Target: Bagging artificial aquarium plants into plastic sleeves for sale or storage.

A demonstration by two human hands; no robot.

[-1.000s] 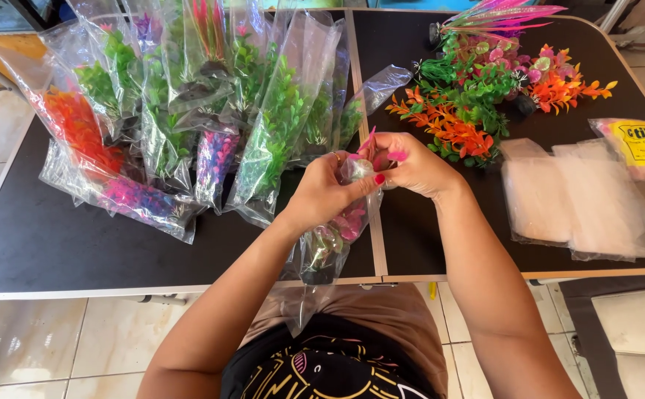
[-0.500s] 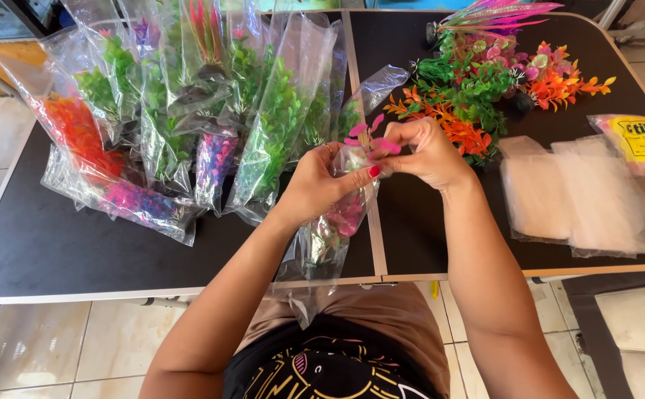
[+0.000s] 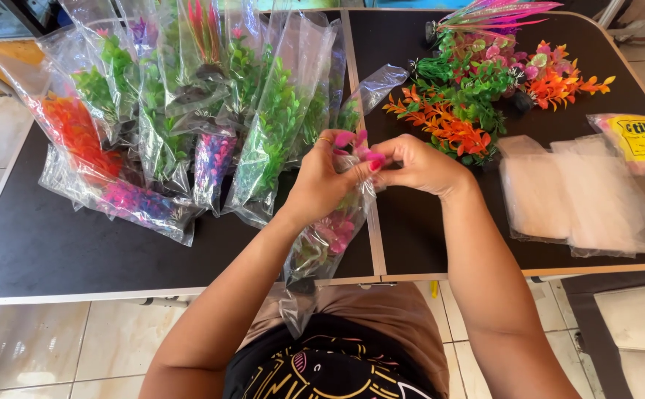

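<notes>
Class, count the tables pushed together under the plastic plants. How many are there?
2. The left table holds the bagged plants; the right table holds loose plants and empty bags. Both continue beyond view.

Head view, steeply down, close over table (image 3: 56, 251)

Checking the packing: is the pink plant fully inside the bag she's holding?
Not fully. The pink plant sits inside the clear bag, but its top leaves stick out at the mouth between the left hand and right hand.

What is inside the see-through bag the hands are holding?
Inside the clear bag is a plastic plant with pink leaves; its pink top sticks out between the left hand and right hand. The fingers cover part of the top, and glare blurs its base.
</notes>
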